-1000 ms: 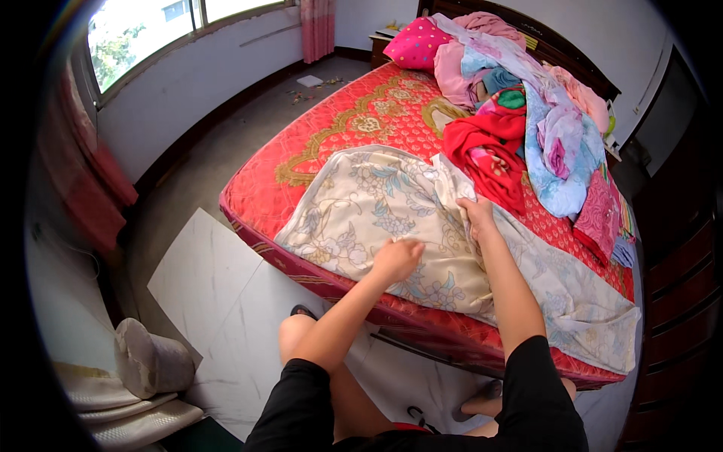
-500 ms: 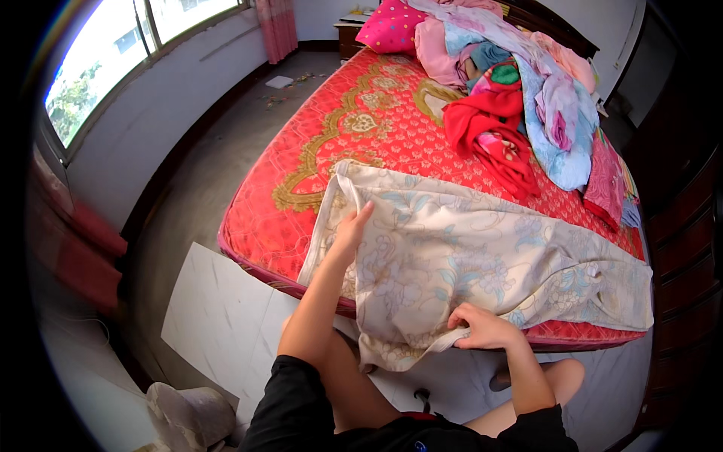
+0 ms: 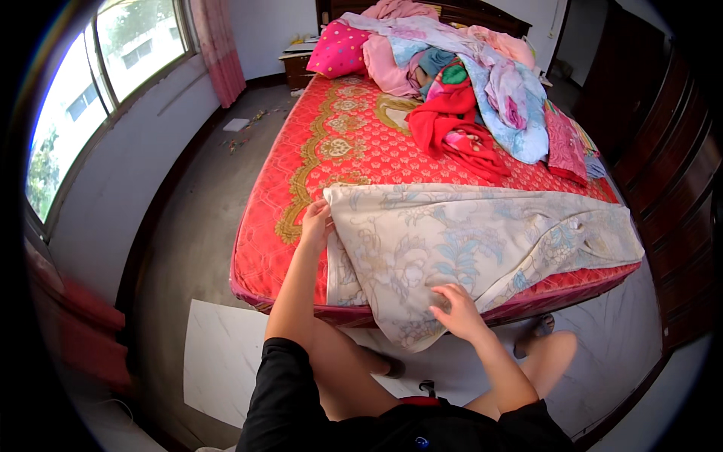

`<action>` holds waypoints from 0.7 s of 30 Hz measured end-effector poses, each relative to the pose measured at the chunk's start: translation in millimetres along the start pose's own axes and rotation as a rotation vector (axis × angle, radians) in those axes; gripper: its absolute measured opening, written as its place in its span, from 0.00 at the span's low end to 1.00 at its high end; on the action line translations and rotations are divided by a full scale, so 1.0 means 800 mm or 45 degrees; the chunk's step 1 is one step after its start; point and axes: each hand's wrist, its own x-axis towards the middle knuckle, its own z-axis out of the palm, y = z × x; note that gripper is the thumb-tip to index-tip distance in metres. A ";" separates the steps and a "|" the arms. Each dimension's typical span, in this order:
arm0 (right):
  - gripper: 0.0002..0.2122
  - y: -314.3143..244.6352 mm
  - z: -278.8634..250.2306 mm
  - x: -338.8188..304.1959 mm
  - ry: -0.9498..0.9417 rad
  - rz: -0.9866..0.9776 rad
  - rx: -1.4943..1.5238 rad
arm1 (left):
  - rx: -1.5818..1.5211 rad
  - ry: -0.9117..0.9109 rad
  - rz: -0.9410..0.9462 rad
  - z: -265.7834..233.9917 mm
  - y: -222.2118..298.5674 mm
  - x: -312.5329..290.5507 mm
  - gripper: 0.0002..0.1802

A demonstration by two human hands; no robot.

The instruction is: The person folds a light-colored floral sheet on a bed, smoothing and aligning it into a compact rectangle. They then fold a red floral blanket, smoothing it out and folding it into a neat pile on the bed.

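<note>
The right grip (image 3: 458, 313), previously curled, is now spread over the floral cloth (image 3: 414, 241) at centre frame, whose corner the left grip (image 3: 316, 223) pinches above the red mattress (image 3: 273, 248), with a window (image 3: 143, 47) at upper left.

- Floral sheet (image 3: 399, 248): thin woven cloth, matt, softly creased.
- Mattress (image 3: 275, 241): patterned fabric cover with a slight sheen, quilted-looking.
- Red blanket (image 3: 440, 124): plush-looking, matt cloth.
- Headboard (image 3: 482, 20): dark, polished-looking wood.
- Slatted panel (image 3: 670, 188): dark wood-like, glossy.
- White tiles (image 3: 218, 361): smooth, marble-veined, faintly shiny.
- Grey floor (image 3: 188, 200): dull, concrete-like.
- Curtain (image 3: 217, 53): matt cloth.
</note>
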 end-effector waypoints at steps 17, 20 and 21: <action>0.29 0.087 0.079 -0.050 1.502 0.441 -0.103 | 1.975 -0.206 1.003 0.071 -0.012 -0.179 0.16; 0.27 0.122 0.085 -0.046 1.386 0.593 0.096 | 1.785 -0.915 0.873 0.087 -0.023 -0.200 0.11; 0.25 0.128 0.082 -0.044 1.340 0.629 0.155 | 1.740 -1.047 0.822 0.090 -0.030 -0.198 0.10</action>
